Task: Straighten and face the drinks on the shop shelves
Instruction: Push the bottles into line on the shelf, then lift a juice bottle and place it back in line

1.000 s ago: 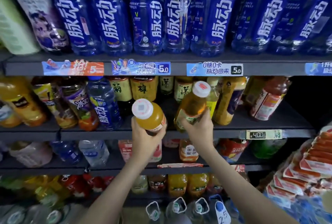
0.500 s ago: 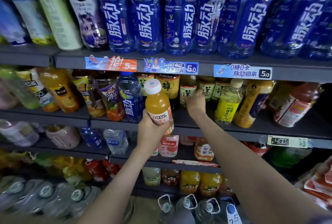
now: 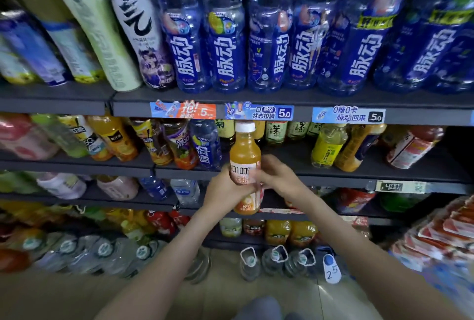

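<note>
Juice bottle (image 3: 245,155) now in right hand (image 3: 278,178) too

- The left hand (image 3: 225,192) and the right hand (image 3: 278,178) both hold one orange juice bottle (image 3: 245,155) around its label.
- The bottle is upright, with a white cap (image 3: 245,126) on top, in front of the middle shelf (image 3: 289,158).
- Big blue bottles (image 3: 225,45) stand in a row on the top shelf (image 3: 64,104).
- A yellow bottle (image 3: 327,148) stands on the middle shelf, right of the hands.

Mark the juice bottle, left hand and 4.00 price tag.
juice bottle (image 3: 245,151), head view, orange shoulder.
left hand (image 3: 223,191), head view, its back.
4.00 price tag (image 3: 390,187), head view, its digits.
</note>
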Motion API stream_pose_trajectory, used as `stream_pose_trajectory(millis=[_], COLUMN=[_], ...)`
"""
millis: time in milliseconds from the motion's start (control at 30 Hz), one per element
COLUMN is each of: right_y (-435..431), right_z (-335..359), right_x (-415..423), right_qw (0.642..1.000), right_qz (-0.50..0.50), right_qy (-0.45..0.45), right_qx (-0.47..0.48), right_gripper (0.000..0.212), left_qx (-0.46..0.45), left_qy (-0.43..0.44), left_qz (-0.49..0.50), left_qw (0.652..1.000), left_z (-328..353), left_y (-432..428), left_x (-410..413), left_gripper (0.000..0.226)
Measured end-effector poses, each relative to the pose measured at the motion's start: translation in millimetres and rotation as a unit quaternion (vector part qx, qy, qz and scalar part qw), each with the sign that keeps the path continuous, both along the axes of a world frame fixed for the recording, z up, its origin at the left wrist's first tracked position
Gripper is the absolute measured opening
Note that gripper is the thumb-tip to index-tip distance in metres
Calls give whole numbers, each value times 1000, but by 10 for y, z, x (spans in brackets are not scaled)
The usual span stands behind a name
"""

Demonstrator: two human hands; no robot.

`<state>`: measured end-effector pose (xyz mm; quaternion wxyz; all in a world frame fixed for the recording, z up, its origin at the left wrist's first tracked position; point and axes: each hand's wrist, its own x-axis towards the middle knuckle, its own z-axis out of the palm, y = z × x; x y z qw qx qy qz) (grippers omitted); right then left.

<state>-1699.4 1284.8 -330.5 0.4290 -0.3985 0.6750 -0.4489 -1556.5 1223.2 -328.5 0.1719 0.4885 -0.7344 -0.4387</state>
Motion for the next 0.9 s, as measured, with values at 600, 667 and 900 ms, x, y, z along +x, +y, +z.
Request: stream_pose_trajectory(millis=[600, 667, 900], right_y=[108, -74, -954], right_z=[1260, 1349, 1678], right_x=[1408, 1751, 3236], right_qw=[991, 988, 972], right_qz=[20, 8, 62], right_qy=[64, 55, 111], right_qx=[-117, -144, -196], right_gripper=[49, 59, 56], left_qx=[-27, -54, -86], left_qy=[82, 89, 157], left_qz=[-67, -34, 90], left_qw=[994, 994, 980], left_z=[1121, 1207, 1495], left_y=[157, 48, -673], left_x=[1667, 1956, 3239], left_gripper=[56, 49, 38])
